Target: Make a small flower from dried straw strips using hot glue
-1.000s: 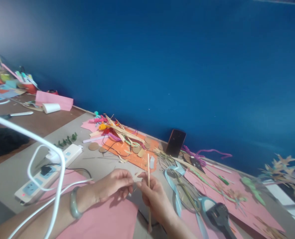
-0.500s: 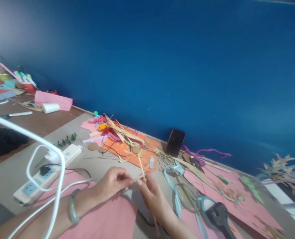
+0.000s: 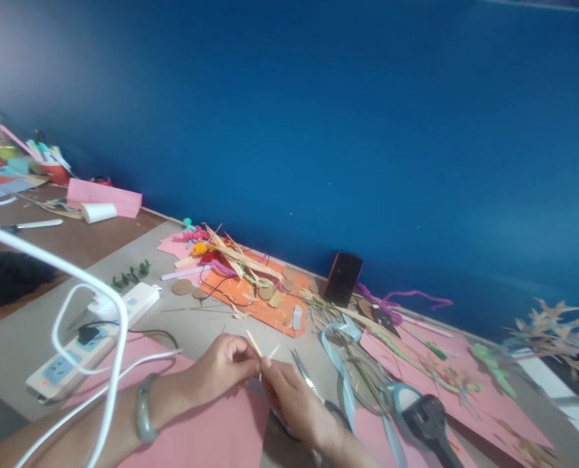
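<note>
My left hand (image 3: 224, 364), with a green bangle (image 3: 146, 408) on its wrist, is closed in a pinch on a pale straw strip (image 3: 253, 342). The strip's upper end sticks out up and to the left above the fingers. Fingertips of my right hand (image 3: 292, 393) meet the left ones and pinch the same strip; a short pale tip (image 3: 274, 351) shows beside them. How the pieces cross is hidden by the fingers. Scissors (image 3: 308, 377) lie partly beneath my right hand, blades showing. Pink paper (image 3: 206, 432) lies below both hands.
A white cable (image 3: 121, 351) loops in front of a power strip (image 3: 67, 367) on the left. Dried straw (image 3: 243, 263) and orange card (image 3: 270, 312) lie ahead. A phone (image 3: 343, 278) leans by the blue wall. Blue ribbon (image 3: 343, 377) and a tape dispenser (image 3: 429, 422) are on the right.
The straw strip has swung from upright to leaning left, and less of it shows. My right hand has turned inward against the left fingertips. The scissors' blades have come into view.
</note>
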Demonstrator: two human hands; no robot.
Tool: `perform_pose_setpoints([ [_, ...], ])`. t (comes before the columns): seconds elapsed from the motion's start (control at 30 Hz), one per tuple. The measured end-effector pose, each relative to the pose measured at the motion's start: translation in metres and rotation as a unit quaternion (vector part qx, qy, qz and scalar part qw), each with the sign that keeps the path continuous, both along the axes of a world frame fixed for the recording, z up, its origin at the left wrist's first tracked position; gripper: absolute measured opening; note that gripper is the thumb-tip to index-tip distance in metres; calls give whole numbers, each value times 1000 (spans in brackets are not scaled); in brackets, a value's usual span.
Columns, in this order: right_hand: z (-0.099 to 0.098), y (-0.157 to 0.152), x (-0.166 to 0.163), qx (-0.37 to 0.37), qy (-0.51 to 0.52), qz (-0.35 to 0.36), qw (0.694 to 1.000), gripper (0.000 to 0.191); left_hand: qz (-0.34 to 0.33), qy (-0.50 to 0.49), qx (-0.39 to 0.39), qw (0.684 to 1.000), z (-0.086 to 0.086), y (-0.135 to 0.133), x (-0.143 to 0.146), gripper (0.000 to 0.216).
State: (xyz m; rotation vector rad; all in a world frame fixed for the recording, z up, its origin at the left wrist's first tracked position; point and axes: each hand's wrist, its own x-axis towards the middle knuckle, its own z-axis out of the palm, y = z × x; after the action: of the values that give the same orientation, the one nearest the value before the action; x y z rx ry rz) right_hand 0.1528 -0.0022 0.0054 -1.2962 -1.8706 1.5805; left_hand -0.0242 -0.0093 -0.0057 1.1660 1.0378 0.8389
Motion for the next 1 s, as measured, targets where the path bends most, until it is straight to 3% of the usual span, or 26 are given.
perform_pose_setpoints([
  [0.1,-5,0,2,-116,38,-12,992,58,-4,-8,0,1000,5,-1,-1,28],
  [0.23,-7,-1,1,-253,128,-61,957,54,-4,-27,15,1000,11,2,-3,25],
  [0.5,16,10,12,-344,234,-83,906,51,18,-53,16,998,7,9,-9,24],
  [0.6,17,15,16,-329,254,-115,902,52,30,-69,1,997,4,10,-10,26],
  [0.67,14,15,15,-288,225,-126,922,53,34,-69,-4,997,3,9,-10,28],
  [0.8,6,5,7,-134,96,-66,984,50,25,-56,-3,998,3,6,-6,29],
  [0.9,2,-2,1,-47,28,-22,998,52,25,-39,13,999,4,4,-3,27],
  [1.0,-2,-3,-1,-26,12,-6,1000,56,28,-18,17,999,2,3,-1,26],
])
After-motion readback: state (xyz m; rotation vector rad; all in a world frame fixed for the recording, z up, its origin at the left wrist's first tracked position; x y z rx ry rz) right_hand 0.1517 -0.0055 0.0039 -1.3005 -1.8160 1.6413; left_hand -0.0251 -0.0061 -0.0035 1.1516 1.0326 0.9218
